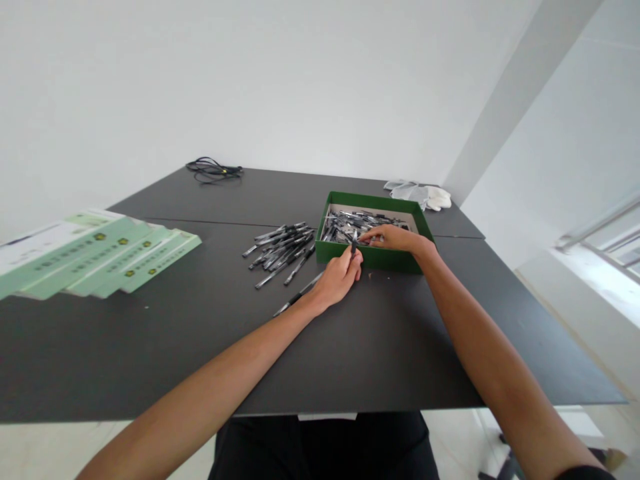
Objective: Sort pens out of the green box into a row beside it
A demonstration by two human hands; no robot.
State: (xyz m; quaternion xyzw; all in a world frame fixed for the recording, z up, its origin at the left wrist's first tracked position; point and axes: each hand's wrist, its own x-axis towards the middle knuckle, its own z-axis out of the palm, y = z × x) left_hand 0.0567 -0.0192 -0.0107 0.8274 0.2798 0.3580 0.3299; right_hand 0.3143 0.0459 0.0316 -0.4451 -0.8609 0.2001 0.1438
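Black plastic pen (354, 245) stands nearly upright in the left hand (339, 277), with its dark tip pointing up. This hand is closed around its lower part, just in front of the green cardboard box (371, 259). The right hand (393, 238) comes over the box wall with the fingers stretched together toward the same pen; I cannot tell if they touch it. A second slim black pen (299, 293) goes out from under the left hand, and its long axis slants to the lower left. Inside the box lie many black pens (360, 223) in mixed directions. On the table, left of the box, is a loose pile of black pens (280, 252), most pointing to the lower left. The matte black table (150, 353) carries also pale green printed cartons (95, 257), a coiled black cable (214, 170) and white cloth gloves (419, 195). Behind stands a plain white wall (200, 87), and at right a metal window rail (600, 227).
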